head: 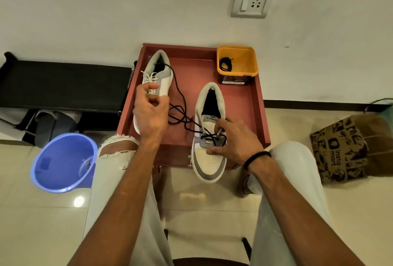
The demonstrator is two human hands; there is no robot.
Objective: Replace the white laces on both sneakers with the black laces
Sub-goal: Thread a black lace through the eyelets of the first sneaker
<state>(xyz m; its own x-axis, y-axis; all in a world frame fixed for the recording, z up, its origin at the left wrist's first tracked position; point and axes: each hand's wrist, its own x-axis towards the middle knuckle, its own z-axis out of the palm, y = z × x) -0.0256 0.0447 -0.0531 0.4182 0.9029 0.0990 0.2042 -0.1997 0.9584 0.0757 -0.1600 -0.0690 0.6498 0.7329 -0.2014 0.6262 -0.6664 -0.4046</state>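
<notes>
— Well, where is the black lace (180, 104) found relative to the two hands?

— It is seen running from the collar of the left sneaker (156, 78) across the red tray (258, 104) to the lower eyelets of the right sneaker (209, 138), which sits at the tray's near edge with its toe overhanging.

— And what is gripped by the right hand (236, 140)?

— The lace is pinched between closed fingertips just above the eyelets, while the thumb is pressed on the toe box.

— And the left hand (150, 110)?

— It is raised over the left sneaker with fingers curled shut; a small pale end is nipped at the fingertips, but whether it belongs to the white lace (151, 76) cannot be told.

— Is anything else noted?

— A second black lace (225, 64) is coiled in the yellow tub (248, 61) at the tray's far corner, well apart from both hands. A blue bucket (63, 161) is stood on the floor beside the left knee.
</notes>
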